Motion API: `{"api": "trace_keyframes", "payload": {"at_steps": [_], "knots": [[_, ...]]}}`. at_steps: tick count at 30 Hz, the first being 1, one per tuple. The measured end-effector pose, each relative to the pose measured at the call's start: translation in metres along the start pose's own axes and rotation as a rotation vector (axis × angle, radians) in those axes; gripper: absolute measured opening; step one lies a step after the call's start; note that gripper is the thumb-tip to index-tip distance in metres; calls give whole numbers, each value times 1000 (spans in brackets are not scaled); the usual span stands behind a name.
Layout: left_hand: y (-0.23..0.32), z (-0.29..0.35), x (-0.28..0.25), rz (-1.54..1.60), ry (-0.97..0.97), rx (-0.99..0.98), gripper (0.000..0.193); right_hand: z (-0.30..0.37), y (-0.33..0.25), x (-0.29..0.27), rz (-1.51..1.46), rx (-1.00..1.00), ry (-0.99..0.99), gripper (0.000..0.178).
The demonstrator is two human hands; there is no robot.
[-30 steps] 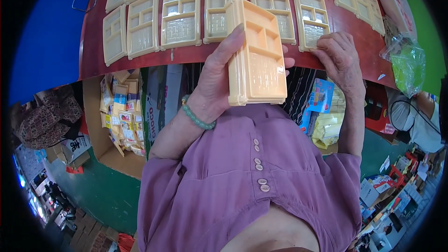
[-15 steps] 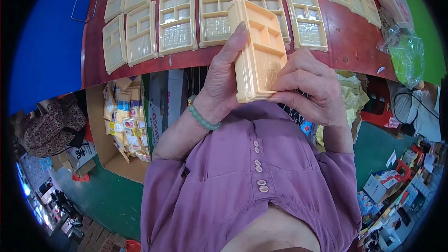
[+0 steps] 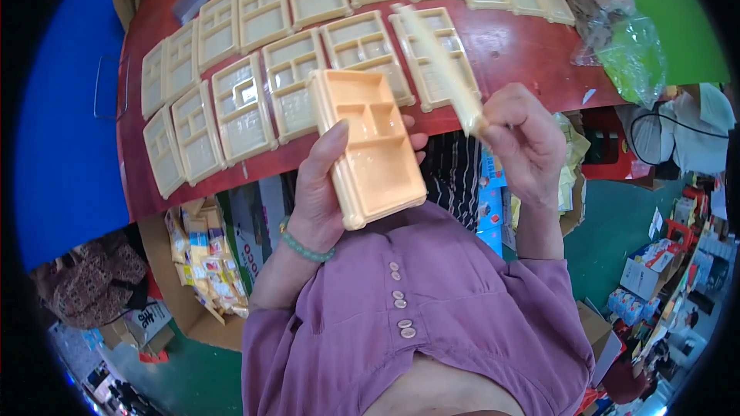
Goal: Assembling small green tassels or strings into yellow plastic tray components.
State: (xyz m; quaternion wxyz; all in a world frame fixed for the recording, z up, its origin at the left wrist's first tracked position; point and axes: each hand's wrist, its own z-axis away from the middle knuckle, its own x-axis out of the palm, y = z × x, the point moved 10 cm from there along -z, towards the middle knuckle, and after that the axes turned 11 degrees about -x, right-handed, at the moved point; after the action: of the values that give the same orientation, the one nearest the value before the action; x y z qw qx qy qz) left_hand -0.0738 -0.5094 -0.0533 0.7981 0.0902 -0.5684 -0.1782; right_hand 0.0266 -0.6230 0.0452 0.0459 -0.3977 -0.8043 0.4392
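In front of my chest, my left hand (image 3: 320,177) is wrapped round a thick cream-coloured compartment tray (image 3: 381,173), seemingly a nested stack. Its thumb lies on the near side edge and fingertips show at the far side. One wide section and smaller cells face up, with nothing in them. My right hand (image 3: 524,142) pinches the lower end of a single thin tray (image 3: 443,69), tilted edge-on and smeared by motion. That tray is apart from the stack and partly covers a matching tray (image 3: 424,81) lying on the table.
Rows of similar trays (image 3: 245,100) lie on the red table (image 3: 524,54). Plastic bags (image 3: 632,58) sit at its right edge. Below on the left, a cardboard box (image 3: 173,293) holds small packets. Another box with yellowish sheets (image 3: 570,177) stands on the right.
My right hand has pulled a single tray off the stack and lifted it up and away. The stack in my left hand has moved left and down, turning its compartments more into view.
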Motion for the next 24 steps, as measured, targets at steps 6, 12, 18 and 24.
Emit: {"api": "trace_keyframes", "payload": {"at_steps": [6, 12, 18, 24], "knots": [[-3, -1, 4, 6, -4, -28, 77, 13, 42, -59, 455, 144, -91, 5], [-7, -7, 3, -18, -3, -41, 77, 16, 64, -55, 795, 20, -446, 9], [-5, -8, 5, -23, -9, -17, 74, 14, 74, -55, 737, -1, -605, 9], [-7, -8, 7, 27, -8, -7, 68, 10, 81, -48, 712, -29, -721, 12]]}}
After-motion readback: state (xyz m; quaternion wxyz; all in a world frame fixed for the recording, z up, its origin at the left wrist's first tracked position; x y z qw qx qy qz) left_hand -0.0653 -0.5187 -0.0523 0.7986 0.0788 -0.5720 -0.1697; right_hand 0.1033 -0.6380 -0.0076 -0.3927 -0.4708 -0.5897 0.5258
